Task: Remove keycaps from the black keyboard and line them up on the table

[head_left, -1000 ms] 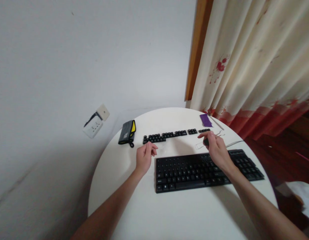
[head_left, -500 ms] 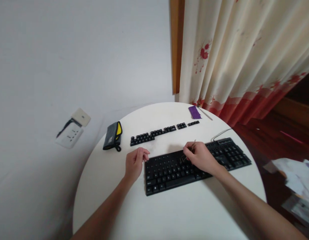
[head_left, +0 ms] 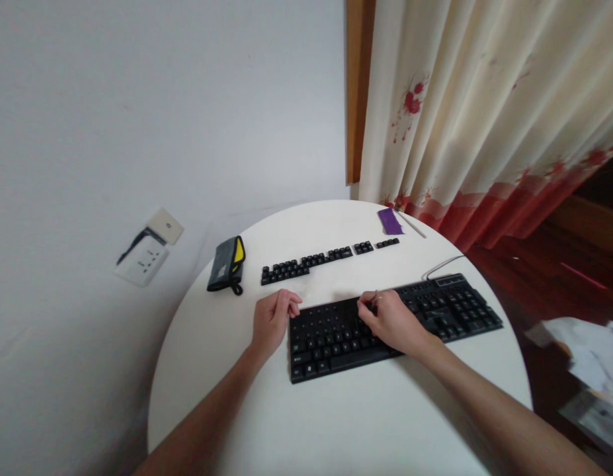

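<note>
A black keyboard (head_left: 346, 362) lies at a slant on the round white table (head_left: 286, 423), with bare switch posts where keycaps are off at its upper left. My left hand (head_left: 272, 320) rests beside its upper left corner, fingers loosely curled and empty, fingertips close to or touching the edge. Over the middle of the upper rows, my right hand (head_left: 389, 320) is closed in a pinch on a thin wire keycap puller (head_left: 378, 297). Only a bit of the wire shows above the fingers; its lower end is hidden. Behind the keyboard, detached black keycaps (head_left: 313, 260) stand in rows.
A grey pouch with yellow lining (head_left: 227, 264) sits at the table's left edge. At the back right lie a purple cloth (head_left: 390, 221) and a thin pale stick (head_left: 411, 225). The keyboard's cable (head_left: 441, 265) runs off the right edge. A curtain (head_left: 449, 132) hangs behind.
My right hand has shifted slightly left over the keyboard, and the puller's wire loops that showed beside the fingers are now hidden. My left hand stays at the corner. The view has moved a little.
</note>
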Demonstrator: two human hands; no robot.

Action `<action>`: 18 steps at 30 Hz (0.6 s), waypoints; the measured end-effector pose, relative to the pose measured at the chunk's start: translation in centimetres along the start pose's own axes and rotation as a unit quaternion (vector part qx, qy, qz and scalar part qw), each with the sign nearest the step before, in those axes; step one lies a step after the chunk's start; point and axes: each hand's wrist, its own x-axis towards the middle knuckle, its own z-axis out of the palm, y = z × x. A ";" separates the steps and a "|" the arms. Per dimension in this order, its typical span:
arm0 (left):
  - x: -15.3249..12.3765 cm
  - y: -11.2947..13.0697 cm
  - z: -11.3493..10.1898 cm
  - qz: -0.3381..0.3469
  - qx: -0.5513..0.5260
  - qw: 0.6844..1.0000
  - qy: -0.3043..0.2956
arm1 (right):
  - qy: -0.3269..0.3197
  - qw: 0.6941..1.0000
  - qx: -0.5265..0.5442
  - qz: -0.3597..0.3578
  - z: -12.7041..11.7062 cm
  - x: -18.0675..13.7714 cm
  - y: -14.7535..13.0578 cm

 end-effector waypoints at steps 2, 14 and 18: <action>0.0 0.1 0.0 -0.004 0.000 1.000 -0.003 | -0.003 0.999 -0.036 -0.014 0.4 -0.2 -0.2; -0.1 0.3 -0.1 -0.003 -0.002 1.000 -0.013 | -0.023 0.993 -0.117 0.016 0.5 -0.1 -0.1; -0.1 0.2 -0.1 -0.008 -0.008 1.000 -0.012 | -0.047 0.998 -0.023 0.017 -0.2 0.2 0.8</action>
